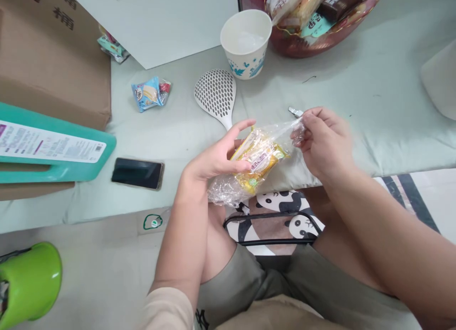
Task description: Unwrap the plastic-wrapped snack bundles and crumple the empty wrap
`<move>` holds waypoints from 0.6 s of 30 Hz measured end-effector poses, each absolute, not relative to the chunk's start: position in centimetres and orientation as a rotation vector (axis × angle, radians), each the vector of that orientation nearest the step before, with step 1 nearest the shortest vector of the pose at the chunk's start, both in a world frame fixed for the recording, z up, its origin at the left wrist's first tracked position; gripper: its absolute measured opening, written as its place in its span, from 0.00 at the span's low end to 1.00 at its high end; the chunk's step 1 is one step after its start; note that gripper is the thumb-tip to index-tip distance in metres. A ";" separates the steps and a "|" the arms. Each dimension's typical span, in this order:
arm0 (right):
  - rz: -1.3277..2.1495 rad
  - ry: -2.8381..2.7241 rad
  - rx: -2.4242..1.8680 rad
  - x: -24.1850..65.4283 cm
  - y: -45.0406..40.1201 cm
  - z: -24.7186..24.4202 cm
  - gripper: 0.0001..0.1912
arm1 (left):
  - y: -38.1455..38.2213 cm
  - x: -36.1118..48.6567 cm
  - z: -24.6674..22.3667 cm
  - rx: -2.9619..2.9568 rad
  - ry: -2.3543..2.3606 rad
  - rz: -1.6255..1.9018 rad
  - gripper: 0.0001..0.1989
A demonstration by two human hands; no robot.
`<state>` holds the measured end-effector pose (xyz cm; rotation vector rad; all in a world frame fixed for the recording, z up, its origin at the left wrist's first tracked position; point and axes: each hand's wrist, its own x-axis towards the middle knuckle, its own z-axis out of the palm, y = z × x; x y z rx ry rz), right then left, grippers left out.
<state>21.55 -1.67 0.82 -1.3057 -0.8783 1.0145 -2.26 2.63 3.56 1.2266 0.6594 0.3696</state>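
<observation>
W/ L grip [217,156] clasps yellow pkt [263,161] thru clear bag [228,189], nearside & R of skimmer [215,92], prob. to steady it, & w/ R grip [327,142] pinches bag's drawn-out end, further R of skimmer, seemingly to pull it taut.

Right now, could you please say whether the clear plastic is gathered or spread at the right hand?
Gathered: the clear plastic narrows from the yellow packet into the right hand.

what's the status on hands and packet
Left hand holding yellow packet in clear plastic. Right hand pinching the plastic. Skimmer just beyond left hand.
</observation>
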 end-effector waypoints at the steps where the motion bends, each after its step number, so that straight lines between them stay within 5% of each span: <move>1: 1.037 -0.844 -1.313 21.7 -1.6 0.6 0.13 | 2.6 -2.3 3.7 1.210 0.658 0.364 0.50; 10: 0.422 -1.733 -1.146 21.7 -2.9 2.5 0.13 | 2.6 -2.5 4.0 1.278 0.699 0.302 0.50; 13: 0.428 -1.756 -1.190 21.3 -3.1 2.8 0.03 | 2.7 -2.6 4.0 1.325 0.631 0.224 0.53; 18: 0.669 -1.345 -1.405 21.0 -2.8 2.8 0.07 | 2.6 -2.7 4.5 1.364 0.528 0.159 0.51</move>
